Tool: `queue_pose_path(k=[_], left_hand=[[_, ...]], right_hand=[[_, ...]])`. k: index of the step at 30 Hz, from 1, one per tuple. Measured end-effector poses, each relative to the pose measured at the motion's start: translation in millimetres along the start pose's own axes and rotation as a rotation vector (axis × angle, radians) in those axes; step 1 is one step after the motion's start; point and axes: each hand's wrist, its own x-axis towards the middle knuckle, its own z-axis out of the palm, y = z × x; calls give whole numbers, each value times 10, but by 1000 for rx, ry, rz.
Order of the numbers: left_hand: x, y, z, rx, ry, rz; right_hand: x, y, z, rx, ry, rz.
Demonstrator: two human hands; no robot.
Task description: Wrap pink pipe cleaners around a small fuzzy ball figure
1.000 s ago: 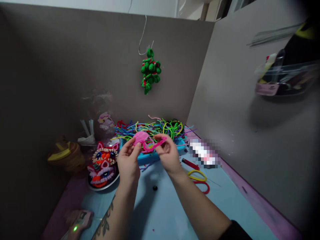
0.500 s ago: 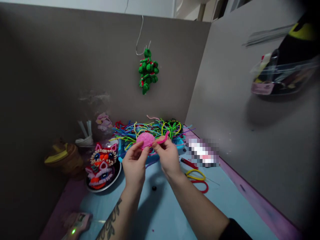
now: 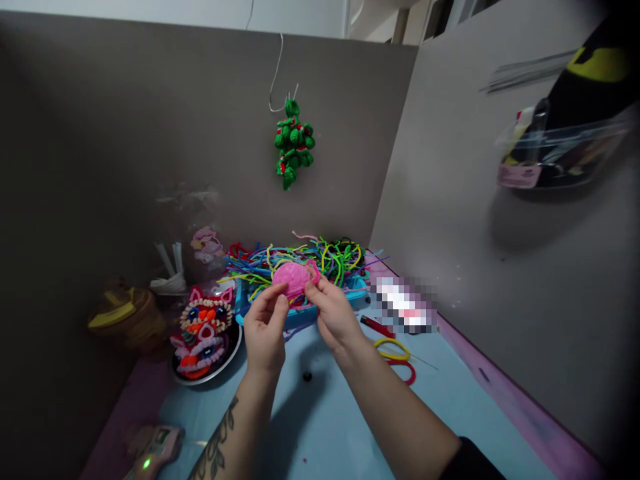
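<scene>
Both hands meet above the light blue table (image 3: pixel 345 427), pinching a pink pipe-cleaner ball (image 3: pixel 293 276). My left hand (image 3: pixel 265 330) grips its lower left side with thumb and fingers closed. My right hand (image 3: pixel 333 313) pinches the right side, where a loose pink end curls tight against the ball. Just behind the hands lies a tangled pile of coloured pipe cleaners (image 3: pixel 305 257) in a blue tray (image 3: pixel 350 291).
A pipe-cleaner lion head sits on a plate (image 3: pixel 206 333) at the left, with a brown and yellow container (image 3: pixel 127 317) beyond it. Scissors with yellow and red handles (image 3: pixel 395 353) lie at the right. A green pipe-cleaner bunch (image 3: pixel 293 143) hangs on the back partition. A pink device (image 3: pixel 153 450) rests near left.
The loose pink pipe-cleaner tail that stuck out to the right has been drawn in and wound against the ball. Both hands have moved closer together.
</scene>
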Motion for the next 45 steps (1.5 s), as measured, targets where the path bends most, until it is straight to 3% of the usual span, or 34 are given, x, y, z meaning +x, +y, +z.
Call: queue_pose_path(k=[3,7,11,15,17,20,22,24,26,28,30,32,34,36,39,45], left_hand=[[0,20,-2,8,-42,-7],[-50,50,60,36,-66,-34],[-134,24,91,169,5,134],[-113,27,43,301,159,309],[-56,46,34,319,207,211],[23,68,67,75,80,-166],[44,84,95,-114,1,-334],[47,113,101,-173,19,-339],[47,152,77,-120,88,-243],[48,187,37,-21,125,-146],[46,204,-1,79,106,-61],[36,198,-31,189,56,41],[23,175,-60,335,15,155],[18,148,-93,502,13,257],[35,118,-148,687,-6,383],[96,60,-228,855,-71,537]], right_hand=[[-6,0,7,-32,5,-30],[13,39,3,7,109,-30],[45,89,4,135,149,28],[81,72,-1,251,225,67],[95,48,-1,280,237,72],[96,49,15,317,222,76],[84,87,28,316,194,87],[64,136,37,278,174,127],[33,159,38,193,213,149],[-13,126,30,13,295,33],[-72,35,14,-287,321,-238],[-128,-79,-12,-640,215,-543],[-162,-170,-45,-896,67,-744],[-162,-214,-81,-1049,-24,-833],[-125,-206,-129,-1177,-53,-873],[-92,-160,-154,-1326,-85,-961]])
